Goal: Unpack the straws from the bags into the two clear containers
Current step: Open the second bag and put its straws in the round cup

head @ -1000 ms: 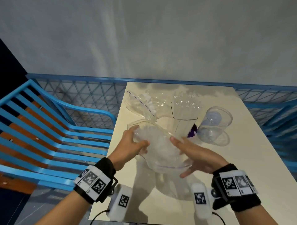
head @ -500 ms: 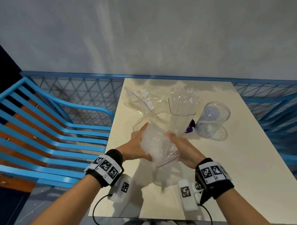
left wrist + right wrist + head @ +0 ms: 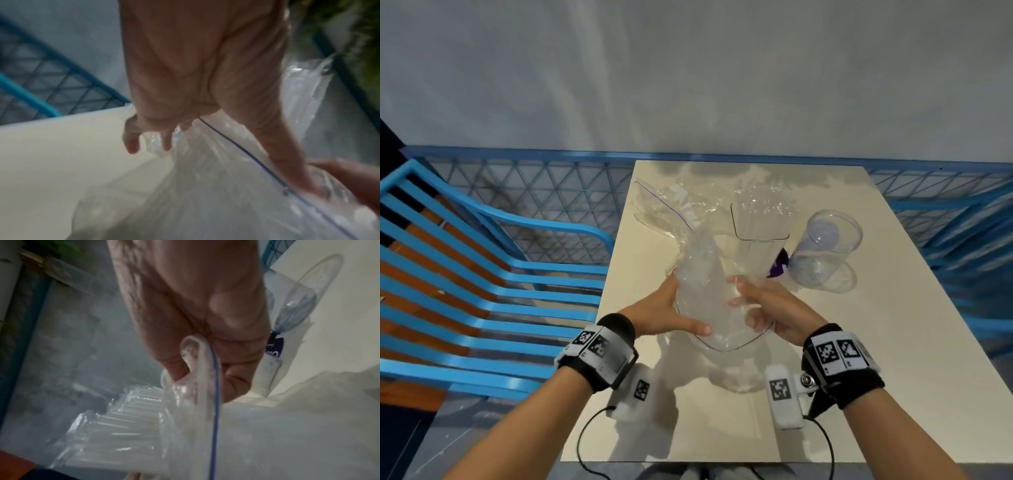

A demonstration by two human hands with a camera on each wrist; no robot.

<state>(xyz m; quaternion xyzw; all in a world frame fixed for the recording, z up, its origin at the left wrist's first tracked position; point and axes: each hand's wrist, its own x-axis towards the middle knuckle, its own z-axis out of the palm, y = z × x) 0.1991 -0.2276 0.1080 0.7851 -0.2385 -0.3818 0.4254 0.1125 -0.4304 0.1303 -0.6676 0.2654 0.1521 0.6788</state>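
Note:
I hold a clear zip bag of wrapped clear straws [image 3: 703,274] above the cream table [image 3: 893,342], its purple-lined mouth toward me and its far end tilted up. My left hand [image 3: 681,308] grips the bag's left side, thumb across the front. My right hand [image 3: 750,301] pinches the zip edge [image 3: 213,369] on the right; the straws [image 3: 127,415] show through the plastic. A clear round container [image 3: 825,246] lies on its side at the right. Behind the held bag, a second bag of straws [image 3: 760,219] stands upright.
A flat, crumpled zip bag [image 3: 671,205] lies at the table's back left. A purple label [image 3: 779,265] shows beside the standing bag. A blue slatted chair [image 3: 482,274] stands to the left, and a blue mesh railing [image 3: 534,185] runs behind the table.
The bag lay across between my hands and now tilts up away from me. Both hands have slid down to its mouth end and taken hold there.

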